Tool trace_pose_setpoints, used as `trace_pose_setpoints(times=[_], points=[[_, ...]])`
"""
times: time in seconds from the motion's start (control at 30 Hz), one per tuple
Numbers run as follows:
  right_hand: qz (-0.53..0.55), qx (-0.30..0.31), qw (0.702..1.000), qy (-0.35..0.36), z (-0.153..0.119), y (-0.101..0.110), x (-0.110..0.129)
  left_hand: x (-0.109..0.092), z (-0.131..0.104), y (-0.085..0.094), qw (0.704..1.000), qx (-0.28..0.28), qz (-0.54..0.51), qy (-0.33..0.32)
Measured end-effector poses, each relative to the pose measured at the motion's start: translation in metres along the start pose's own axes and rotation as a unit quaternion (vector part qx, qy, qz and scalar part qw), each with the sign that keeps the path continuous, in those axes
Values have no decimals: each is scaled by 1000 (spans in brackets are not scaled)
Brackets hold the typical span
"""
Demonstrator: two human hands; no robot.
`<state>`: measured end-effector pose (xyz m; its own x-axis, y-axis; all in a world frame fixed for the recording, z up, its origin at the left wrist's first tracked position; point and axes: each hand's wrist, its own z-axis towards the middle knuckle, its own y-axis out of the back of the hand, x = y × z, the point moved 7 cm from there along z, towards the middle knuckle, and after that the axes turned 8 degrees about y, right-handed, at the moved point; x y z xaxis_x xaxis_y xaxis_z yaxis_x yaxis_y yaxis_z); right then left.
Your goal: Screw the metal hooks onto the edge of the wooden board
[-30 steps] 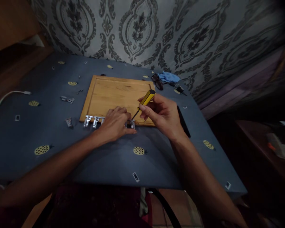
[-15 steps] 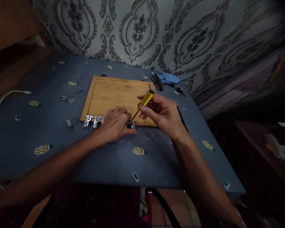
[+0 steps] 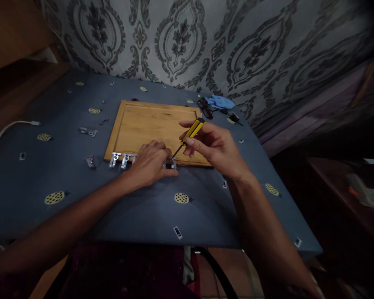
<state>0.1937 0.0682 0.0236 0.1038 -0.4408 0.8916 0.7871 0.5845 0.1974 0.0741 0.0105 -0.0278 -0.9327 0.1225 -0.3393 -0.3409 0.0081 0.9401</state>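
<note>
My right hand (image 3: 220,147) is closed around a yellow and black screwdriver (image 3: 195,128), which slants down to the left. Its tip meets a metal hinge (image 3: 173,163) on the near edge of a wooden panel (image 3: 156,126). My left hand (image 3: 154,162) lies over that edge, thumb and forefinger closed about the same hinge. Further left along the edge sit more metal hinges (image 3: 124,161), some partly hidden by my left hand. Whether a screw is under the tip is too small to tell.
Loose hinge parts (image 3: 89,132) and another hinge piece (image 3: 90,161) lie left of the panel, near small screws (image 3: 104,121). Sunglasses (image 3: 207,109), a blue cloth (image 3: 220,102) and keys (image 3: 234,117) are at the back right. A white cable (image 3: 15,123) crosses the table's left side.
The screwdriver's handle has tilted slightly to the right as my right hand shifted a little. My left hand stays in place, and the panel and hinges have not visibly moved on the table.
</note>
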Motion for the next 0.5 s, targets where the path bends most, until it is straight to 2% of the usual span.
trace_pose_setpoints(times=[0.07,0.13,0.3,0.43,0.5], points=[[1,7,1000,-1,0,0,1,0,0,0,1000,1,0,2],[-1,-11,1000,2,2,0,-1,0,0,0,1000,5,2,5],[-19,-83,996,32,5,-5,-3,0,1,0,1000,8,2,10],[-40,-169,983,67,-1,3,3,0,1,0,1000,7,-1,8],[-41,-186,979,72,-5,7,4,0,0,0,1000,7,-1,9]])
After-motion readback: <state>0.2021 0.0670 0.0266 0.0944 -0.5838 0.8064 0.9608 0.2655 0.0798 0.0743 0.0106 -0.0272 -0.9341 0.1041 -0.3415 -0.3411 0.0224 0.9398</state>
